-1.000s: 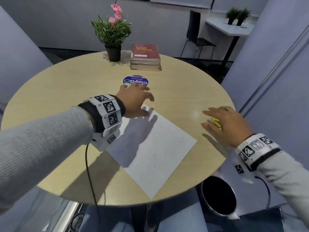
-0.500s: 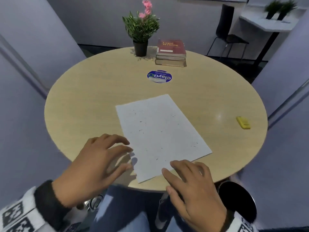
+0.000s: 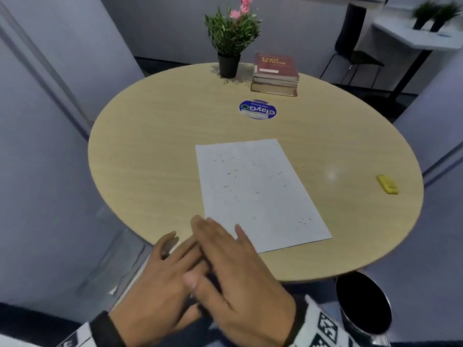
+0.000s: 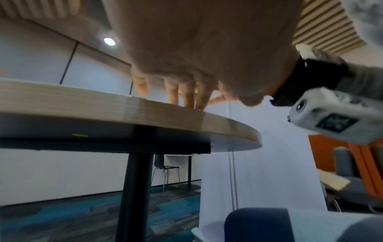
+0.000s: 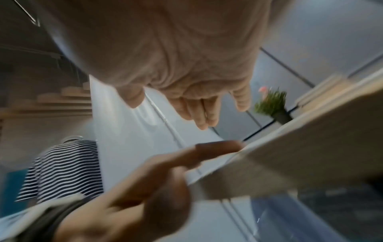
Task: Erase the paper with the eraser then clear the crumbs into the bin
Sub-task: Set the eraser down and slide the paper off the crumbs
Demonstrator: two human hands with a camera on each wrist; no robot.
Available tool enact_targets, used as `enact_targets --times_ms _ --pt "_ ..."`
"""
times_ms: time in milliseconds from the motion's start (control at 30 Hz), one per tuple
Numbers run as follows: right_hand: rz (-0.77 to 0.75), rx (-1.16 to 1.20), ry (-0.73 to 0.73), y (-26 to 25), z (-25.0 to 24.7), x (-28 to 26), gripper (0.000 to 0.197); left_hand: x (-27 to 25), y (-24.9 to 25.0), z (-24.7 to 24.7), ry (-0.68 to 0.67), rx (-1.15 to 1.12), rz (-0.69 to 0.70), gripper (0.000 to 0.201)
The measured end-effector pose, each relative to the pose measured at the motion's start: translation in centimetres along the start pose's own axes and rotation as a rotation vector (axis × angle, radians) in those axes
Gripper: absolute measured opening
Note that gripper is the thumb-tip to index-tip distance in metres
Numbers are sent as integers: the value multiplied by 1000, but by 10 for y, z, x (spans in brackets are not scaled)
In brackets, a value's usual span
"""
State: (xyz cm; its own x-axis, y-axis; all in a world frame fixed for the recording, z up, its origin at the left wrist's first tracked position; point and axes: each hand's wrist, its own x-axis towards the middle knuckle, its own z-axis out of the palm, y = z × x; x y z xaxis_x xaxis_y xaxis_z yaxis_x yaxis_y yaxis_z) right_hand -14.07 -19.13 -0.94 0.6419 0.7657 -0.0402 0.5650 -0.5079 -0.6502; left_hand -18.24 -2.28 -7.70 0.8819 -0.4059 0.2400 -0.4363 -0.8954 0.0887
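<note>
While the eraser (image 3: 387,184) lies apart at the table's (image 3: 150,151) right edge, both empty, flat-fingered hands, right hand (image 3: 240,279) over left hand (image 3: 160,284), meet at the crumb-strewn paper's (image 3: 258,194) near corner, likely to sweep toward the bin (image 3: 363,306)

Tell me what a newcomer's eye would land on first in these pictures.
First, the two bare hands overlapping at the table's near edge, the right hand laid across the left hand by the near left corner of the white paper, which is speckled with dark crumbs. Next, the yellow eraser lying alone near the right rim, and the black bin on the floor below it.
</note>
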Motion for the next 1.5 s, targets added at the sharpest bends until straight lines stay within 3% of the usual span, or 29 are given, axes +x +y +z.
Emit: enact_targets --times_ms 67,133,233,333,433,533,600,733,767,900,967,1133,1167,1333,1400,1500 --pt "-4 -39 -138 -9 16 11 88 1 -2 11 -23 51 7 62" --pt "39 -111 -174 3 22 13 95 0 -5 15 -16 23 30 66" --pt "162 -266 -110 42 4 2 94 -4 -5 14 31 -7 34 67" --pt "345 -341 -31 72 -28 -6 96 -5 -4 14 -45 -8 -2 78" --pt "205 -303 -65 45 -23 1 93 -3 -3 17 -12 -39 -22 68" --pt "65 -175 -214 15 3 5 92 -3 -3 19 33 -60 -20 53" --pt "137 -231 -160 43 -4 2 90 -3 -4 18 -7 -71 -28 64" --pt "421 -383 -59 97 -51 -10 93 -7 -5 18 -57 -63 -28 77" --pt "403 -402 -72 91 -50 -10 94 -7 -5 19 -63 -63 -32 77" --pt "93 -288 -233 37 -10 -8 91 -5 -2 18 -37 -83 -37 68" --pt "113 -367 -214 53 -13 -12 91 -5 -2 17 -28 -80 -37 68" --pt "477 -428 -103 129 -79 -31 93 -6 -5 20 -42 -35 -20 74" --pt "474 -450 -106 126 -79 -32 94 -6 -5 20 -45 -37 -25 73" --pt "189 -412 -241 69 -30 -21 93 -8 -4 22 -48 -65 -38 68" --pt "252 -443 -179 89 -38 -22 88 -9 -5 23 -58 -67 -31 69" --pt "497 -452 -95 134 -73 -30 86 -9 -7 22 -67 -74 -17 68"
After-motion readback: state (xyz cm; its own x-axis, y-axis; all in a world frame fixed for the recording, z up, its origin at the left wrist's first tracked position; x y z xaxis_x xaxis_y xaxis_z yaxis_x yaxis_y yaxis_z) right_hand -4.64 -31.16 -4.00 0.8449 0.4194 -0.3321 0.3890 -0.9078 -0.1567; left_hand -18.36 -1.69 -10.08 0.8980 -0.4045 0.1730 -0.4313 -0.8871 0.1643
